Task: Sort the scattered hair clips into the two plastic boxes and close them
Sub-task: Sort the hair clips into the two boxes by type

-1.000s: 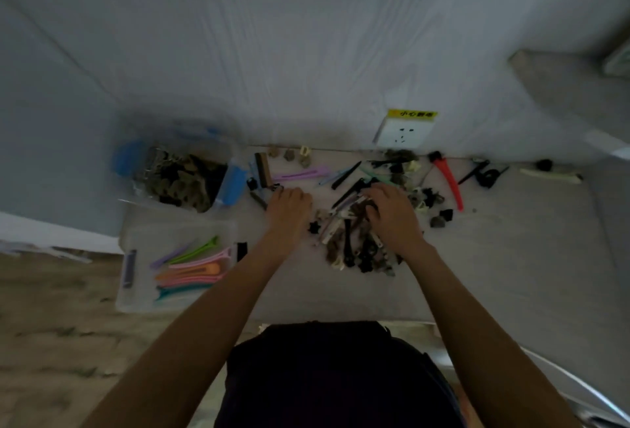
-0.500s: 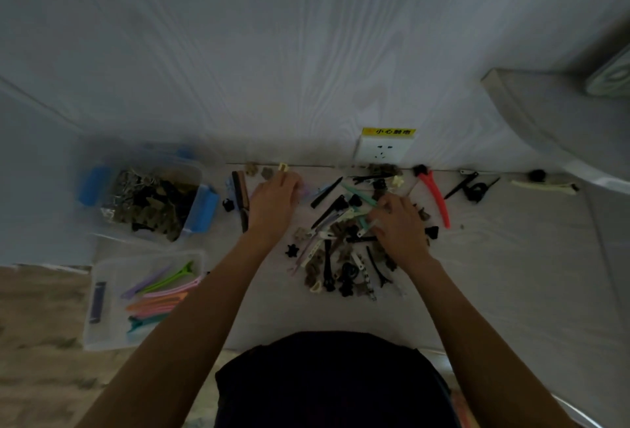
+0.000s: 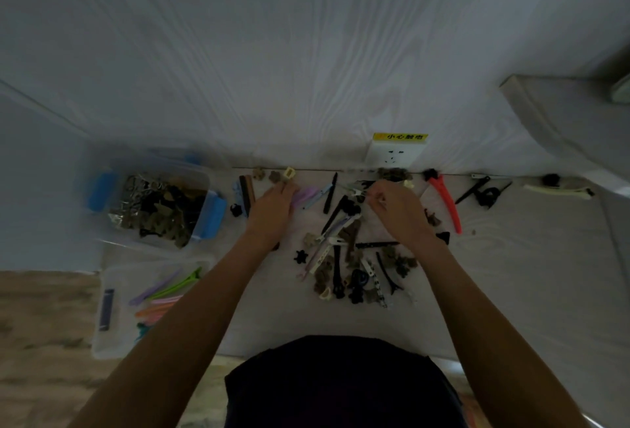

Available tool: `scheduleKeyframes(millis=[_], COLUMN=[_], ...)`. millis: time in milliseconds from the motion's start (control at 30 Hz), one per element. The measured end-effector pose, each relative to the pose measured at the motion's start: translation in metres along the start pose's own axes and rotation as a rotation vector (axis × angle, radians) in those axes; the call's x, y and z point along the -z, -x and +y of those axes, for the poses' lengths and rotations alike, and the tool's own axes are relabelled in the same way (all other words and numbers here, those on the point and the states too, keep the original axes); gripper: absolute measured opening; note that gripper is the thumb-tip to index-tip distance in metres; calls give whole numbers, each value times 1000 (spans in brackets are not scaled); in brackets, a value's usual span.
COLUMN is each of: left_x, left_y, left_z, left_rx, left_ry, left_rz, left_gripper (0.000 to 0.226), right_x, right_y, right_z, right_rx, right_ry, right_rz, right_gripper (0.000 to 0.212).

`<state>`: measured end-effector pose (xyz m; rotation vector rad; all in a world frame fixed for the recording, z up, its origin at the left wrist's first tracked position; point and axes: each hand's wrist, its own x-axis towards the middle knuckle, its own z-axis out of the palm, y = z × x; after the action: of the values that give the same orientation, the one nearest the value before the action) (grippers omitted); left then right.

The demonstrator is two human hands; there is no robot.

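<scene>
Head view shows your left hand (image 3: 272, 209) resting on a purple clip (image 3: 305, 194) at the far bench (image 3: 511, 274); whether that grip is closed cannot be told. Your right hand (image 3: 397, 209) pinches a small clip above the scattered pile (image 3: 351, 264). Both boxes (image 3: 204, 202) (image 3: 112, 342) stand open at left.

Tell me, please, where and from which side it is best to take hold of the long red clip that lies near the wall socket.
The long red clip lies flat and alone on the table, its black end by the wall. Probably pinch its bare middle across the narrow width, coming from above and the right, where the table is open; the right hand is nearest.
</scene>
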<state>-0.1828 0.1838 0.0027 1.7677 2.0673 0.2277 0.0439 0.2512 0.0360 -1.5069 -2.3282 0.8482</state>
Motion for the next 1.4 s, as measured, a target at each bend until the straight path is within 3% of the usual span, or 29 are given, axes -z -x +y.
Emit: scheduleKeyframes(millis=[200,300,500,867,1000,1133,1300,1400], left_x=[-4,-6,-5,-3,-3,-2,-3,-3], left_y=[-6,-8,-19,-34,-28,-22,-14,-9], left_z=[-1,4,27,45,45,41,36,36], left_rx=[38,30,-17,120,129,119,92,75], left_ry=[14,23,95,101,56,27,-2,-16], left_rz=[-32,25,34,-88,-115,-122,-99,-96], left_gripper=[30,31,30,33,29,26,27,29], right_x=[12,18,11,-27,-30,-25,-21,-22], right_y=[-4,9,3,-12,-7,-1,4,6], right_z=[-7,1,1,-6,1,7,3,-2], right_rx=[-18,-73,-109,-185,-196,-187,-170,-167], right_ry=[91,169,38,460,339,152,57,45], right_rz=[-198,-289,72,-70,-45,122,244,234], right_gripper=[20,37,18,28,26,30,29,26])
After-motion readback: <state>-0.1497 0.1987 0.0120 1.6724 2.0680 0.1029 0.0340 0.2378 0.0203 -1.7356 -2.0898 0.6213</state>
